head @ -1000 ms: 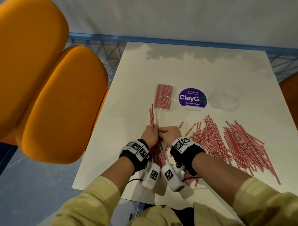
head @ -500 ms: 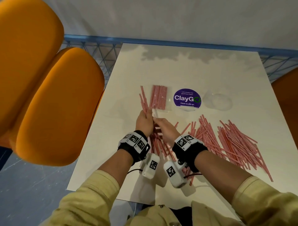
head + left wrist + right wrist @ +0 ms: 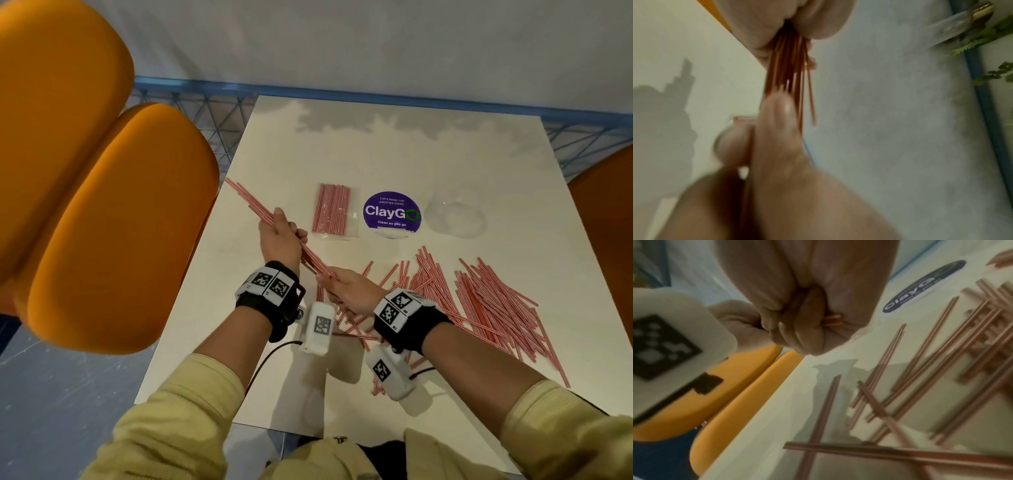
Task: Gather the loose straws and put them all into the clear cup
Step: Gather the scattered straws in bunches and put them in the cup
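The left hand (image 3: 278,240) is curled tight around a bundle of red-and-white straws (image 3: 251,200), thumb laid along them, so the bundle slants up and away to the left, its far ends fanning out past the table (image 3: 376,150) edge toward the orange chair (image 3: 113,219). The right hand (image 3: 352,291) sits just below and to the right, its fingers closed on the near ends of the same bundle; the right wrist view shows a few cut ends (image 3: 833,319) poking out from between the folded fingers (image 3: 803,331), though the blur there makes it hard to say how many. The two hands are close but not touching, joined only by the straws. Under the right forearm and spreading out to the right, the loose straws (image 3: 479,301) lie scattered flat on the table in a wide, crisscrossed heap. Farther up the table a packet of straws (image 3: 331,209) in clear wrap lies flat, just beside a round purple sticker (image 3: 391,214) reading ClayGo. The clear cup (image 3: 455,219) is just right of the sticker, well apart from both hands, and looks faint against the white top.
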A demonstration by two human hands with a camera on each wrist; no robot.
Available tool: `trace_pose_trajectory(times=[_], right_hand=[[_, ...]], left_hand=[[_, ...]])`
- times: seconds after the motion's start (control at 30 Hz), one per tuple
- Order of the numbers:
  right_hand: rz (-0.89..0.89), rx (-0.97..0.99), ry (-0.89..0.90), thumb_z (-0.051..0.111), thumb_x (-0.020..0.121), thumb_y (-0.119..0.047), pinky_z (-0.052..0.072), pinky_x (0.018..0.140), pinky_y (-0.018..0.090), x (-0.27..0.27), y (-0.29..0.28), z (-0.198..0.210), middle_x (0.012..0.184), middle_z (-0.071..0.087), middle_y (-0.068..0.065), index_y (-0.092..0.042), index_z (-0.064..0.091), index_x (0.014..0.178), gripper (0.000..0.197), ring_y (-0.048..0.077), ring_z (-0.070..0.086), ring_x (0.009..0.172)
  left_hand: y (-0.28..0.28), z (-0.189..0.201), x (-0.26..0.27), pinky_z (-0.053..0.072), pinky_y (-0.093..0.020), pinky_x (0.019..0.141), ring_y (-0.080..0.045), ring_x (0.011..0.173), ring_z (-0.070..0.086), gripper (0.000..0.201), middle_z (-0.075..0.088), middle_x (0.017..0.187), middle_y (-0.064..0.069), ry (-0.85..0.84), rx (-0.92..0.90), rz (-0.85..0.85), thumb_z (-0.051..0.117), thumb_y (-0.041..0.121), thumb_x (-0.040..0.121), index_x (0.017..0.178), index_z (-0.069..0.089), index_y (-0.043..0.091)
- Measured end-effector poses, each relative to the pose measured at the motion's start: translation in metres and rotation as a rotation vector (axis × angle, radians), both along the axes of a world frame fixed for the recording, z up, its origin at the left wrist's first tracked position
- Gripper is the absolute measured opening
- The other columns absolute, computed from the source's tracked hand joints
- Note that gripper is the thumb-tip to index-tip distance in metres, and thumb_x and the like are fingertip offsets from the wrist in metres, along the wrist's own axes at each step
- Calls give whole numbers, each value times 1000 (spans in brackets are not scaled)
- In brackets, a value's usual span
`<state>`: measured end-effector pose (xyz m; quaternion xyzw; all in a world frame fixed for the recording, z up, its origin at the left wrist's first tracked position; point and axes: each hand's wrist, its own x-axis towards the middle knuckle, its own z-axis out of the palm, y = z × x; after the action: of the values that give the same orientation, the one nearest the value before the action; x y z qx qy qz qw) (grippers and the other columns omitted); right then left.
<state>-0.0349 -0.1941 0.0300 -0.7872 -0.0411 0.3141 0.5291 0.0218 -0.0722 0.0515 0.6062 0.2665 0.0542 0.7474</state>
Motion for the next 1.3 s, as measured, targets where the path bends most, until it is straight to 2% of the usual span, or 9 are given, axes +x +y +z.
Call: trace_pose_trajectory(times=[0.13,0.27,0.43,0.53,0.67,0.9,1.1,1.23,1.3], right_hand=[[20,-66,18,37,96,-44,32,50,25,-2,-22,-12,59,40,-6,-28,45,76,27,11,34,49],[-115,-93,33,35,98,-40,30,41,21,-3,-44,-14,59,38,-8,-30,49,89,19,7,31,43],[-335,50,22,33,99,-35,24,33,13,7,-31,-1,57,36,-6,-23,42,73,31,-1,28,33],[-273,46,-13,31,100,-32,25,34,11,11,-12,7,56,36,-5,-23,42,72,31,-1,30,33],[-114,-133,-94,30,100,-21,29,49,20,11,-5,19,58,40,-2,-17,41,71,32,10,35,50],[39,-272,-120,30,99,-15,29,48,20,16,-2,40,61,43,-2,-20,37,64,36,8,37,51],[-278,106,66,48,94,-35,31,42,18,12,-8,27,67,52,-1,-16,51,80,24,8,39,50],[-551,424,348,39,96,-44,48,70,30,9,-6,24,83,58,8,-9,56,96,39,19,55,70],[-656,557,505,36,97,-45,50,75,35,10,-4,26,88,58,13,-2,52,104,46,25,58,75]], left_hand=[[11,12,8,46,-23,53,-6,46,48,17,42,68,3,-25,-11,147,32,30,101,99,39,14],[19,15,8,42,-22,50,-9,48,39,17,40,68,3,-31,44,188,32,30,101,94,38,15],[-1,6,-12,39,-21,46,-7,49,37,22,40,66,5,15,126,-164,37,35,99,97,43,14],[-19,-5,-23,34,-22,41,-7,41,36,29,39,57,5,44,158,-374,43,44,95,82,45,17],[-23,-2,-27,33,-22,41,-11,37,36,45,41,43,6,89,224,-490,54,52,87,61,40,18],[-22,4,-27,33,-23,42,-14,42,37,38,43,50,1,108,235,-477,61,36,87,59,43,17],[-21,16,-19,36,-23,44,-15,45,44,34,53,59,-1,77,103,-275,44,32,96,68,50,14],[-20,21,-14,40,-24,54,-13,52,45,32,52,63,2,51,108,-189,39,39,97,74,46,19],[-24,21,-15,39,-23,56,-10,53,44,32,49,63,4,36,87,-179,38,41,97,75,46,19]])
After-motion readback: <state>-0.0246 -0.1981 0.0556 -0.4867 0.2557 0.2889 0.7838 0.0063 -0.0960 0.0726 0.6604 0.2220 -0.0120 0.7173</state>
